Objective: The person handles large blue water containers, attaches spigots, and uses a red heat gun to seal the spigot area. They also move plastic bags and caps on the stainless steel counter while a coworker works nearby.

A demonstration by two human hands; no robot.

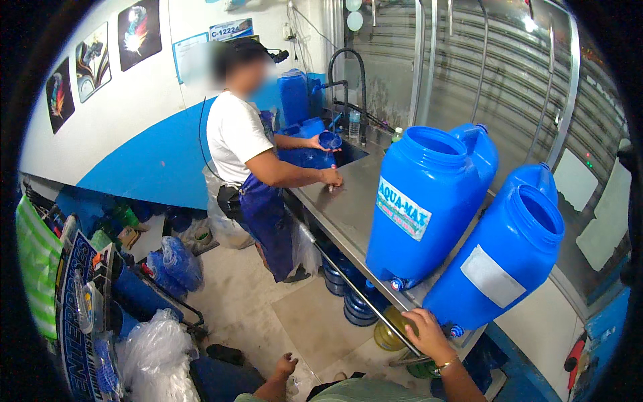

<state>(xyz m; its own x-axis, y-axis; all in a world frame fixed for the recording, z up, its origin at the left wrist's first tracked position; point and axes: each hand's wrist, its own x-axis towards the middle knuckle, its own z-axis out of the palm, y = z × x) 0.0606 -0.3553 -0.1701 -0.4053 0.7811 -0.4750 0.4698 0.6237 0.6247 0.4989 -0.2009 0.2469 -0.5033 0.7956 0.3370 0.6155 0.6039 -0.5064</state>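
Two tall blue plastic water jugs stand on the steel counter (372, 194). The nearer jug (445, 298) has a blank pale label, an uncovered mouth and a small tap low on its front. Just behind it, the other jug (388, 251) carries a printed label and also lacks a lid. My right hand (429, 337) is by the counter's near edge, close to the nearer jug's tap, fingers extended and holding nothing visible. Low over the floor, away from the counter, my left hand (287, 366) has its fingers curled in, with nothing seen in it.
A person in a white shirt and blue apron (266, 214) stands at the sink, holding a blue cap (329, 140). Round water bottles (360, 309) sit beneath the counter. Clear plastic bags (157, 355) and blue bundles (181, 262) lie to the left. A metal rail (362, 295) runs along the counter.
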